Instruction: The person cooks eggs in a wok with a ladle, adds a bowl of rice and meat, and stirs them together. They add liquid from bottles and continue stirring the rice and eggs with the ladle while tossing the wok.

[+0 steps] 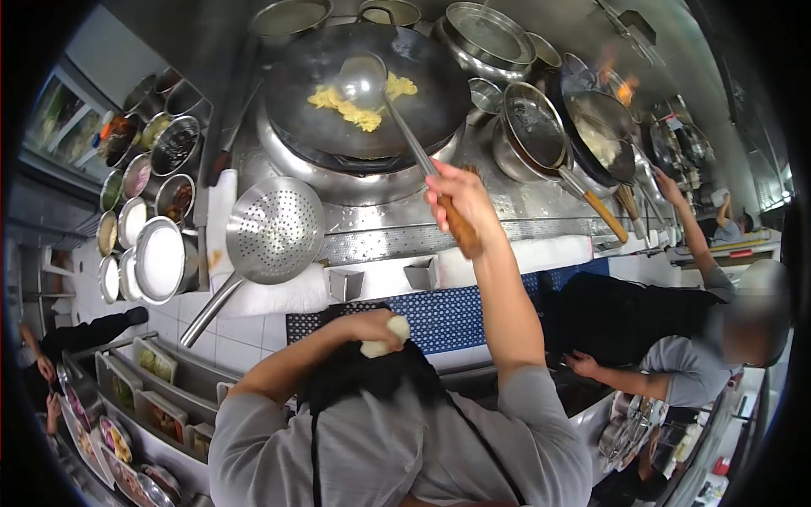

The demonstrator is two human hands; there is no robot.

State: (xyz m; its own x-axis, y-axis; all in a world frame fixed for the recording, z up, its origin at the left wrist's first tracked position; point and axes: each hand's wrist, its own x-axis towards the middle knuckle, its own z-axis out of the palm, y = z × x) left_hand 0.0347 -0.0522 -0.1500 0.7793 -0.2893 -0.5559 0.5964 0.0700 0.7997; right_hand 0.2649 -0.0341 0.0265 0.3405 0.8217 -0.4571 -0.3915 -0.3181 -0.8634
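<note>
My right hand (463, 201) is closed around the wooden handle of a long metal ladle (409, 138). The ladle's round bowl rests over yellow scrambled egg (365, 116) in a large dark wok (296, 114). Close to my waist, in front of the black apron, my left hand (372, 326) is closed on a bunched white cloth (397, 329). A perforated metal skimmer (275, 230) lies left of the wok, its handle pointing toward me.
Bowls of ingredients (173, 198) and a white-filled container (160, 258) stand at left. Right of the wok sit a strainer over a pot (534, 127) and a second wok (600, 127) near flames, where a co-worker (676, 329) stands. White towels (515, 260) line the front edge.
</note>
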